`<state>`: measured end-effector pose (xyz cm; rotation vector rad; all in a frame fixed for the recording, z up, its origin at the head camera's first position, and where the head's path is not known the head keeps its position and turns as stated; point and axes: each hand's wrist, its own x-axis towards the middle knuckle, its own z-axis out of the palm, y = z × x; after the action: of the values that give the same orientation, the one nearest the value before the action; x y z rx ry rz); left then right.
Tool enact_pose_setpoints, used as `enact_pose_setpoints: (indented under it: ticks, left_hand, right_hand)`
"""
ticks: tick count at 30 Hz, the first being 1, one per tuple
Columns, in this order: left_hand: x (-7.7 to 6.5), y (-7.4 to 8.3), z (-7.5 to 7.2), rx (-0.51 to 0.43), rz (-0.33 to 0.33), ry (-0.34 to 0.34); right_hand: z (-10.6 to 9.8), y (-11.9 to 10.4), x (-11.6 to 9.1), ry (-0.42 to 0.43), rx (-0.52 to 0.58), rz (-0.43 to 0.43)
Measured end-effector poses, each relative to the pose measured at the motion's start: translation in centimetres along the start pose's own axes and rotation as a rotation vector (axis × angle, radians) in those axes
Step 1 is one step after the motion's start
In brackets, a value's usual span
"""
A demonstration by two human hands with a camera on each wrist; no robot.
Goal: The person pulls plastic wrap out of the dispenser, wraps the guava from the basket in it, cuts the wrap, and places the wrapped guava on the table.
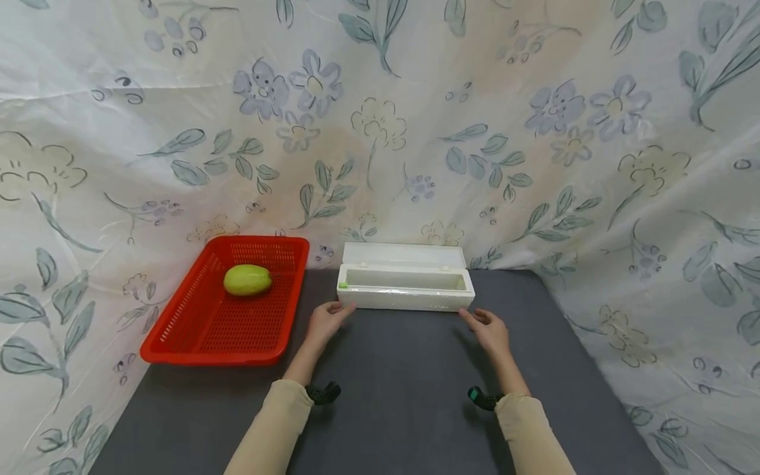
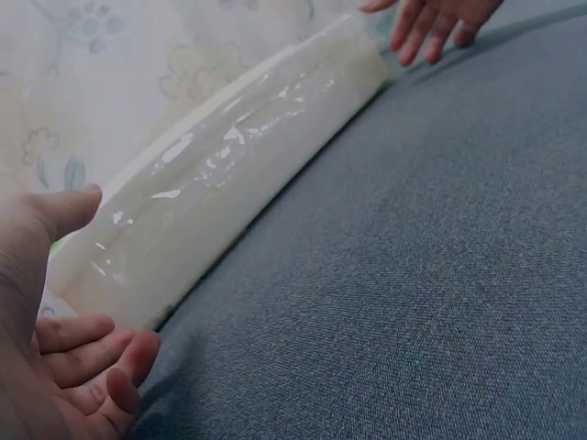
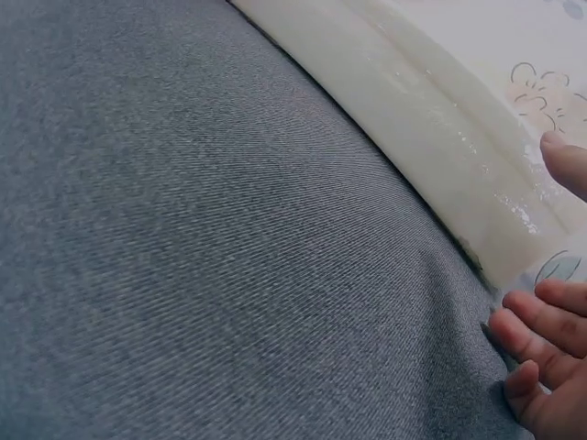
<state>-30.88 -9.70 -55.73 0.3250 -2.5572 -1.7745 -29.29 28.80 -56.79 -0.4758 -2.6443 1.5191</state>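
Note:
A long white box (image 1: 406,301) stands at the back of the table, its lid (image 1: 405,255) raised behind it against the curtain. A small green spot (image 1: 343,285) marks its left front rim, and shiny clear film or tape covers the front wall. My left hand (image 1: 325,321) is at the box's left front corner, thumb and fingers spread apart. At the right front corner is my right hand (image 1: 490,332), its fingers loosely bent and the thumb apart. Neither hand holds anything; whether a fingertip touches the box, I cannot tell.
On the left, a red plastic basket (image 1: 216,358) with perforated walls holds a yellow-green oval fruit or vegetable (image 1: 247,280). Dark grey cloth (image 1: 404,396) covers the table. A floral curtain (image 1: 380,119) hangs behind and along both sides.

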Motion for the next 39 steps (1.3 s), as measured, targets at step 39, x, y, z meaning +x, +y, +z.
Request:
enact_pose_setpoints:
  ticks: [39]
  left_hand:
    - [2.7,-0.6,1.9,-0.401,-0.122,0.032]
  right_hand:
    - [0.9,-0.3,3.6,-0.157,0.440,0.110]
